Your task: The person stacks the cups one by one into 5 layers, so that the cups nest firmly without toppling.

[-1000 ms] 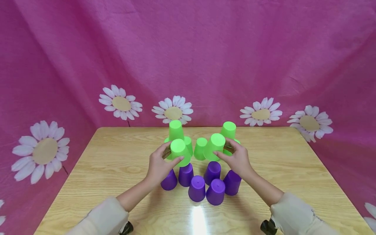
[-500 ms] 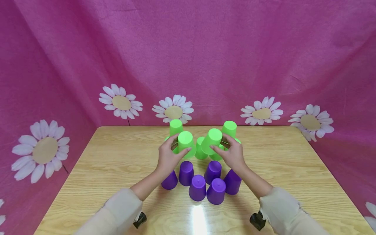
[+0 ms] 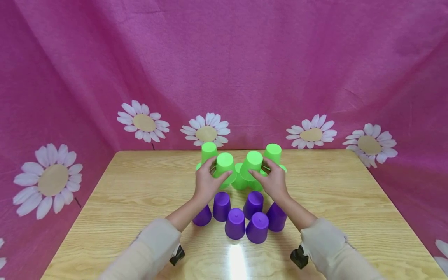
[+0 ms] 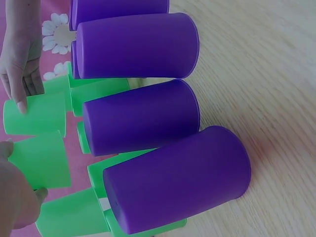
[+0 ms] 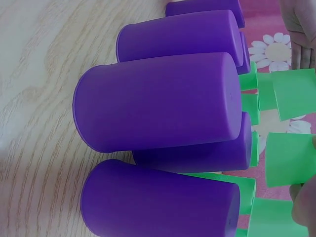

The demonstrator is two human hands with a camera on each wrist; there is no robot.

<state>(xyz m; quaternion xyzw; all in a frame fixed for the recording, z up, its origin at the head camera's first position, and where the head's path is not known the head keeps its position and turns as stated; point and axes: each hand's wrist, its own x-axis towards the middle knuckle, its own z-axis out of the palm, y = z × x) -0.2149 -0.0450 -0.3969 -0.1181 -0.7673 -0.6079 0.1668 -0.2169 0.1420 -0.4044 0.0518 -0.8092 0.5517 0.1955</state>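
Note:
My left hand (image 3: pixel 207 179) grips an upside-down green cup (image 3: pixel 224 165) between thumb and fingers. Mirroring it, my right hand (image 3: pixel 274 179) holds a second upside-down green cup (image 3: pixel 252 162), slightly tilted. These two cups are side by side with a small gap, above the back row of green cups (image 3: pixel 239 181); whether their rims touch that row is hard to tell. At either end of this row, one green cup (image 3: pixel 209 151) and another green cup (image 3: pixel 273 152) stand on top. In the left wrist view, the left-hand cup (image 4: pixel 42 160) shows below the right-hand cup (image 4: pixel 37 116).
Several upside-down purple cups (image 3: pixel 235 224) stand in front of the green ones, under and between my forearms. The wooden table (image 3: pixel 140 186) ends at a pink curtain (image 3: pixel 245 70) printed with daisies. Glare (image 3: pixel 237 262) shines near the front edge.
Both hands have moved their green cups inward and farther back; the left cup has come right, the right one slightly left. The gap between them has narrowed. The purple cups stay put.

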